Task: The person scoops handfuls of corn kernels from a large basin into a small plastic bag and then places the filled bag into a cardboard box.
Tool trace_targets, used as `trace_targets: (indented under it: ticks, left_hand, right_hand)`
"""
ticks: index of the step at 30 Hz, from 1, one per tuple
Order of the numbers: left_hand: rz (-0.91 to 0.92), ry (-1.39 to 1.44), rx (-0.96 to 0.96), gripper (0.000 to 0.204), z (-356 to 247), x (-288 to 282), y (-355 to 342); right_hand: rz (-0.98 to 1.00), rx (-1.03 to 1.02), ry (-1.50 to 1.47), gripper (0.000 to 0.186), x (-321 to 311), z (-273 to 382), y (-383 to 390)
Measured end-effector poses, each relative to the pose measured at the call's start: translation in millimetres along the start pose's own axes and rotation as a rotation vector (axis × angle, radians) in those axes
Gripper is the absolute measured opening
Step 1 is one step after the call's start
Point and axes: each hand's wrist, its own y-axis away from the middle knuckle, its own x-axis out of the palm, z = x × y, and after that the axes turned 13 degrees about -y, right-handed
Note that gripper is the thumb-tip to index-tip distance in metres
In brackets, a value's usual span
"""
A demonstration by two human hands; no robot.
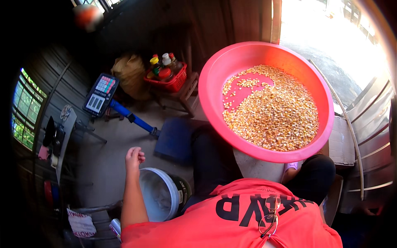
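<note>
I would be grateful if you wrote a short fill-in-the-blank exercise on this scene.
1. The round pink basin holds many loose kernels of ____.
2. The only hand in view, near the white bucket, is the person's ____ one.
3. The basket holding the bottles is coloured ____.
4. The weighing scale's pole is coloured ____.

Missing words: corn; left; red; blue.
</note>
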Motion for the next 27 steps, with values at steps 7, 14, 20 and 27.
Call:
trace_targets:
  ticks: [7,14,20,27]
  left_hand:
    - [-0.002,-0.051,-0.338,0.018,165,-76,52]
    - [0.494,-0.612,-0.694,0.030,254,-6,52]
    - [0.650,-0.415,-0.566,0.034,302,45,26]
    - [0.675,-0.404,-0.598,0.034,311,70,4]
  right_hand:
    - [-0.117,-0.031,-0.549,0.020,-62,158,-61]
    - [0.035,-0.568,-0.477,0.020,7,386,-4]
    - [0.286,-1.019,-0.083,0.016,121,442,72]
    - [0.219,-1.020,0.143,0.013,135,441,76]
